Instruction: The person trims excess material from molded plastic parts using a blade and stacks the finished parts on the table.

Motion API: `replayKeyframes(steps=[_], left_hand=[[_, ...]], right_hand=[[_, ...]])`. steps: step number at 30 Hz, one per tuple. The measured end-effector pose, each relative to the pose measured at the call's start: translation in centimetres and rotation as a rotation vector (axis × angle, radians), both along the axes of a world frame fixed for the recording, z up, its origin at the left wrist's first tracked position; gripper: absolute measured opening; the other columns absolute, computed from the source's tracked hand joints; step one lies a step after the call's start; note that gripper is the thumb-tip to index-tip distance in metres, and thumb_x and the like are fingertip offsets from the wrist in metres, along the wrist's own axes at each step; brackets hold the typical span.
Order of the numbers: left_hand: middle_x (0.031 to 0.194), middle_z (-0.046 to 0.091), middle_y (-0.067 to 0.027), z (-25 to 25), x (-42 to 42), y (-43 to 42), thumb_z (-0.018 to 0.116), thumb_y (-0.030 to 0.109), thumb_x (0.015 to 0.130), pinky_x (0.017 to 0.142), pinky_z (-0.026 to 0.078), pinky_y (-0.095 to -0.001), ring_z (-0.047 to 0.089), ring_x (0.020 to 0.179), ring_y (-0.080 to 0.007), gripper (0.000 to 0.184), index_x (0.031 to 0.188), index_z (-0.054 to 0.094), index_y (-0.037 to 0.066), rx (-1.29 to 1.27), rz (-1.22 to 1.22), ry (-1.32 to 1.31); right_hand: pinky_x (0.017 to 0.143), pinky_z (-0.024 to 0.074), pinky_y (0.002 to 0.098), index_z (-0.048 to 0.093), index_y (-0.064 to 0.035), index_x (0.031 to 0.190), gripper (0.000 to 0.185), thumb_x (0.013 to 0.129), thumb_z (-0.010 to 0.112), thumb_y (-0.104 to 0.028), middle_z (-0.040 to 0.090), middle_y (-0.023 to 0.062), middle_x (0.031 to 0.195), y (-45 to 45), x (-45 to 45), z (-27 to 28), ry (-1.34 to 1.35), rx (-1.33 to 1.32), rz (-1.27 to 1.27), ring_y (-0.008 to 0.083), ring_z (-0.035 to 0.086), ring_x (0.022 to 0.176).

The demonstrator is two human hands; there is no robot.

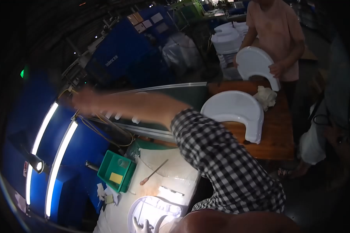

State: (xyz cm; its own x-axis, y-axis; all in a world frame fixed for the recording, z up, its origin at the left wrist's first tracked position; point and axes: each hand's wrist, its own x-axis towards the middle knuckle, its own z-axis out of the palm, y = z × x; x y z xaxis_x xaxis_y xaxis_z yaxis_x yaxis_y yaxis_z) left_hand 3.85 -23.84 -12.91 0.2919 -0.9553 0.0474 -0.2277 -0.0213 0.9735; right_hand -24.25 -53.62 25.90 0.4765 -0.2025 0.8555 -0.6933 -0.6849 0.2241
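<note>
My right hand (83, 101) reaches far to the left on an outstretched arm with a black-and-white checked sleeve. It is smeared by motion near yellow cables beside two lit tubes, and its fingers cannot be made out. At the bottom edge, my left hand (143, 226), in a white glove, lies against a curved white plastic part (138, 207) with its fingers apart. That part rests under bright light on a covered work surface (151, 159). Above it lies a thin brown-tipped stick (155, 171).
A green bin (105, 169) holds a yellow item. On a wooden table (282, 136) are a curved white tray (237, 105) and a crumpled cloth (265, 97). Behind it a person (274, 31) holds another white tray (254, 62). Another person is partly visible at right.
</note>
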Motion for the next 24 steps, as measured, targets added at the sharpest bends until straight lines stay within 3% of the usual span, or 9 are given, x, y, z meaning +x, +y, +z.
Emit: replayKeyframes(steps=[1, 3, 6, 9, 10, 14, 16, 18, 24], left_hand=[[0.087, 0.058, -0.0132, 0.1, -0.3, -0.3, 0.059, -0.010, 0.073, 0.043, 0.043, -0.0235, 0.055, 0.057, -0.0130, 0.076, 0.139, 0.023, 0.002, 0.008, 0.028, 0.073], [0.090, 0.058, -0.0144, 0.1, -0.2, 2.9, 0.060, -0.010, 0.072, 0.041, 0.041, -0.0234, 0.055, 0.056, -0.0134, 0.076, 0.138, 0.024, 0.003, 0.004, 0.206, 0.236], [0.088, 0.056, -0.0088, 6.5, -2.3, 4.2, 0.065, -0.001, 0.073, 0.048, 0.042, -0.0228, 0.053, 0.064, -0.0120, 0.068, 0.132, 0.034, 0.005, 0.083, 0.259, 0.140], [0.062, 0.052, -0.0019, -1.4, 1.0, 8.5, 0.067, 0.014, 0.077, 0.052, 0.041, -0.0236, 0.048, 0.055, -0.0102, 0.045, 0.117, 0.051, 0.000, 0.280, 0.395, -0.328], [0.059, 0.049, 0.0004, 2.6, -3.2, 11.0, 0.066, 0.013, 0.078, 0.047, 0.038, -0.0222, 0.044, 0.049, -0.0087, 0.060, 0.129, 0.040, -0.002, 0.088, 0.417, -0.012], [0.062, 0.051, 0.0009, -1.2, -8.5, 19.2, 0.064, 0.010, 0.078, 0.046, 0.037, -0.0200, 0.045, 0.051, -0.0066, 0.067, 0.135, 0.031, -0.004, 0.111, 0.391, 0.241], [0.069, 0.051, 0.0023, -0.9, -11.3, 22.4, 0.065, 0.013, 0.077, 0.061, 0.042, -0.0200, 0.048, 0.063, -0.0060, 0.062, 0.132, 0.039, -0.001, 0.162, 0.409, 0.060], [0.071, 0.051, 0.0026, -0.6, -13.4, 25.4, 0.066, 0.014, 0.076, 0.065, 0.042, -0.0204, 0.048, 0.066, -0.0060, 0.061, 0.131, 0.042, 0.003, 0.250, 0.420, -0.096], [0.065, 0.053, 0.0022, -5.5, -18.2, 30.3, 0.064, 0.013, 0.078, 0.060, 0.042, -0.0213, 0.048, 0.060, -0.0057, 0.056, 0.130, 0.044, 0.004, 0.305, 0.604, 0.109]], right_hand=[[0.064, 0.0506, 0.0410, 0.066, -0.0087, 0.077, 0.018, 0.077, 0.053, -0.021, 0.066, 0.0132, 0.077, -2.8, -5.5, 3.7, -0.051, 0.083, -0.123, 0.0270, 0.065, 0.075], [0.062, 0.0496, 0.0394, 0.066, -0.0093, 0.079, 0.018, 0.078, 0.052, -0.019, 0.065, 0.0135, 0.078, -3.8, -14.6, 6.2, -0.510, -0.005, -0.314, 0.0258, 0.063, 0.074], [0.059, 0.0460, 0.0366, 0.066, -0.0076, 0.084, 0.016, 0.078, 0.053, -0.014, 0.061, 0.0103, 0.074, -3.3, -22.9, -4.4, -0.641, 0.145, -0.192, 0.0226, 0.058, 0.069], [0.056, 0.0424, 0.0337, 0.065, -0.0060, 0.090, 0.016, 0.079, 0.054, -0.009, 0.058, 0.0072, 0.070, -4.0, -27.5, -22.5, -0.697, 0.414, -0.136, 0.0194, 0.053, 0.064], [0.055, 0.0413, 0.0328, 0.065, -0.0055, 0.091, 0.017, 0.079, 0.054, -0.008, 0.057, 0.0061, 0.069, -3.5, -26.3, -27.4, -0.708, 0.517, -0.121, 0.0183, 0.051, 0.062], [0.051, 0.0365, 0.0290, 0.065, -0.0033, 0.099, 0.022, 0.079, 0.055, -0.001, 0.052, 0.0020, 0.064, 7.6, -11.4, -40.2, -0.561, 0.941, 0.168, 0.0141, 0.044, 0.055], [0.048, 0.0341, 0.0271, 0.064, -0.0022, 0.102, 0.025, 0.079, 0.056, 0.002, 0.049, -0.0001, 0.062, 17.2, -2.3, -41.5, -0.344, 1.116, 0.467, 0.0120, 0.041, 0.052], [0.051, 0.0412, 0.0285, 0.064, 0.0004, 0.099, 0.022, 0.077, 0.060, 0.000, 0.058, 0.0102, 0.065, 26.0, 4.5, -40.5, -0.111, 1.180, 0.835, 0.0145, 0.051, 0.053], [0.055, 0.0475, 0.0354, 0.066, -0.0067, 0.093, 0.020, 0.072, 0.064, -0.003, 0.059, 0.0121, 0.067, 37.1, 7.4, -40.2, 0.349, 1.117, 1.279, 0.0286, 0.060, 0.061]])
